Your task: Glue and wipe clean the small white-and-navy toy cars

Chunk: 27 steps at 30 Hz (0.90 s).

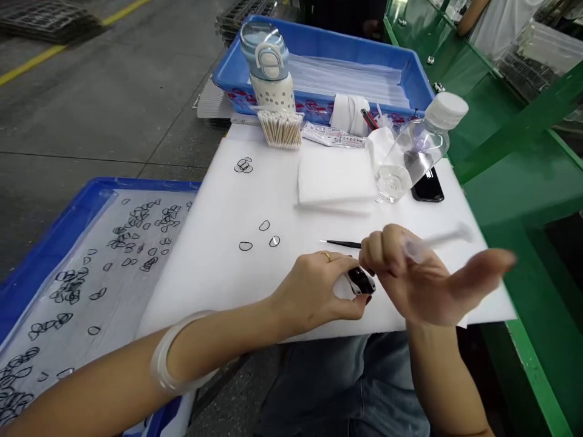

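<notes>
My left hand pinches a small glossy black-and-white part between thumb and fingers, just above the white table mat. My right hand is beside it, its curled fingertips close to the part and its thumb stretched out to the right. A clear, blurred syringe sticks out of the right hand's curled fingers; its tip is hidden. Behind the hands lies a thin black tool with a fine pale tip. To the left, three black rings lie spread on the mat, with a small cluster of rings farther back.
A blue tray with many black rings stands at the left. Across the back are a blue bin, a drinking cup, cotton swabs, white pads, a tilted clear bottle and a phone. Green structure borders the right.
</notes>
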Each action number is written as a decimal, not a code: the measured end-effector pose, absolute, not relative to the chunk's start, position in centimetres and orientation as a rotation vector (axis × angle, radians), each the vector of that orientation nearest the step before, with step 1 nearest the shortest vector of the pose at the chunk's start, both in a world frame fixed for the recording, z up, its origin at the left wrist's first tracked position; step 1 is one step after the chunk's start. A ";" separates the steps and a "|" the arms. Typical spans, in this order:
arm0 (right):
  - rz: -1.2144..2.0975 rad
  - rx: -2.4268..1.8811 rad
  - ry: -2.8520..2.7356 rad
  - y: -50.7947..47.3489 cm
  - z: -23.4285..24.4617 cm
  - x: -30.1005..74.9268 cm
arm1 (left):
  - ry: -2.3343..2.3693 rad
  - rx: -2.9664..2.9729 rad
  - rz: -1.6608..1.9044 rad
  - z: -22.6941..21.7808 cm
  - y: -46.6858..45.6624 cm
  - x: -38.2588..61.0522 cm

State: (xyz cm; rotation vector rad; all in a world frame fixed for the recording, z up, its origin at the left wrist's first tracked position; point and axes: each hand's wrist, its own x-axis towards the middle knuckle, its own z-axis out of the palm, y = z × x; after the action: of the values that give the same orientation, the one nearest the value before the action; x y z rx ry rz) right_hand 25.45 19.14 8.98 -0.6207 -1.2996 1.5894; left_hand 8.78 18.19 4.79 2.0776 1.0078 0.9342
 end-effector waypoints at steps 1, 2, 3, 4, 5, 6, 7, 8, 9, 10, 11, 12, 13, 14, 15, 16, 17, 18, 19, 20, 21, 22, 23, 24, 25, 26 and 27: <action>1.619 -0.548 -1.236 19.1 8.7 25.5 | 1.010 2.053 0.937 4.8 18.3 8.8; 1.631 -0.487 -1.187 19.1 8.4 25.5 | 1.014 2.038 0.938 4.8 18.3 8.8; 1.638 -0.446 -1.160 19.2 8.3 25.5 | 1.020 2.030 0.937 4.8 18.4 8.8; 1.633 -0.426 -1.149 19.2 8.2 25.6 | 1.023 2.026 0.940 4.7 18.5 8.8; 1.619 -0.426 -1.146 19.3 8.1 25.6 | 1.028 2.022 0.943 4.6 18.5 8.7; 1.603 -0.439 -1.146 19.3 8.1 25.6 | 1.030 2.018 0.945 4.6 18.5 8.7; 1.594 -0.447 -1.147 19.3 8.0 25.5 | 1.031 2.014 0.943 4.5 18.6 8.7; 1.593 -0.447 -1.145 19.3 8.0 25.5 | 1.032 2.009 0.937 4.5 18.6 8.7; 1.596 -0.437 -1.138 19.4 7.9 25.4 | 1.033 2.005 0.930 4.5 18.6 8.7; 1.601 -0.429 -1.132 19.4 7.8 25.4 | 1.035 2.005 0.927 4.5 18.6 8.7; 1.605 -0.428 -1.131 19.5 7.8 25.4 | 1.034 2.007 0.924 4.5 18.6 8.7; 1.607 -0.435 -1.141 19.5 7.7 25.4 | 1.032 2.010 0.926 4.6 18.7 8.7; 1.605 -0.447 -1.157 19.6 7.7 25.4 | 1.029 2.011 0.930 4.6 18.7 8.7; 1.604 -0.464 -1.174 19.7 7.8 25.4 | 1.026 2.009 0.935 4.6 18.7 8.7; 1.606 -0.480 -1.190 19.7 7.8 25.4 | 1.025 2.003 0.937 4.6 18.7 8.7; 1.610 -0.488 -1.200 19.7 7.8 25.4 | 1.026 1.997 0.936 4.7 18.7 8.6; 1.613 -0.488 -1.201 19.7 7.9 25.3 | 1.028 1.993 0.932 4.7 18.7 8.6; 1.613 -0.485 -1.196 19.7 7.9 25.3 | 1.029 1.991 0.927 4.7 18.6 8.6; 1.610 -0.486 -1.189 19.7 7.8 25.2 | 1.030 1.991 0.920 4.7 18.6 8.6; 1.604 -0.488 -1.184 19.7 7.8 25.2 | 1.031 1.991 0.914 4.8 18.6 8.6; 1.594 -0.489 -1.179 19.6 7.8 25.1 | 1.030 1.991 0.910 4.8 18.6 8.6; 1.583 -0.493 -1.176 19.6 7.7 25.1 | 1.030 1.991 0.905 4.8 18.6 8.6; 1.575 -0.500 -1.174 19.5 7.7 25.0 | 1.029 1.990 0.900 4.8 18.6 8.6; 1.566 -0.508 -1.174 19.5 7.7 25.0 | 1.030 1.992 0.895 4.8 18.6 8.6; 1.554 -0.517 -1.178 19.4 7.7 25.0 | 1.031 1.994 0.892 4.8 18.6 8.6; 1.539 -0.523 -1.185 19.4 7.7 25.0 | 1.033 1.998 0.891 4.8 18.6 8.6; 1.526 -0.531 -1.195 19.3 7.8 25.0 | 1.035 2.002 0.894 4.7 18.6 8.6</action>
State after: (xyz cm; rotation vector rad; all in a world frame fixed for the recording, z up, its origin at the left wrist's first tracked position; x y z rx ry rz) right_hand 24.95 19.32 7.76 -0.5310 -1.1951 1.5262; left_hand 8.57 18.64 4.72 2.0024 1.0345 0.8944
